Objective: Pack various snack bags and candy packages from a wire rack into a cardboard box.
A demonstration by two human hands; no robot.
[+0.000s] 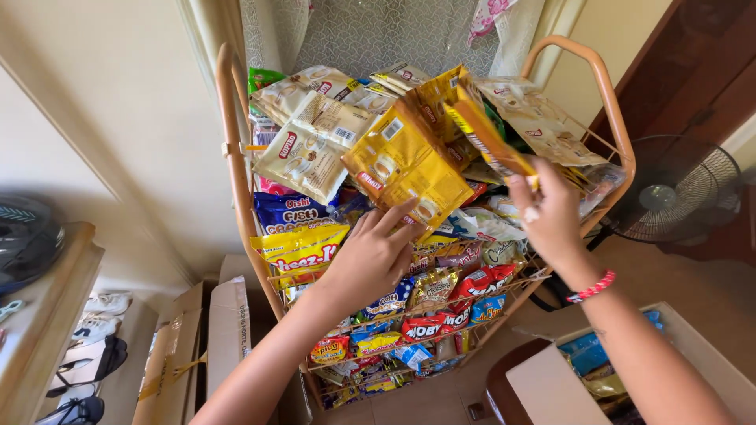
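A tall orange wire rack (234, 149) stands below me, packed with snack bags and sachet strips. My left hand (370, 256) touches the lower edge of a yellow sachet strip (405, 169) hanging at the top of the rack, fingers spread. My right hand (551, 212), with a red and white bracelet at the wrist, pinches the end of another yellow sachet strip (480, 126) and holds it up over the top shelf. Cream sachet strips (311, 142) lie to the left of the yellow ones.
Lower shelves hold blue (287, 211), yellow (303, 250) and red (437, 323) snack bags. An open white carton (543, 386) with packets sits at bottom right, a black fan (677, 189) on the right. Cardboard boxes (197, 346) and shoes (98, 346) lie at left.
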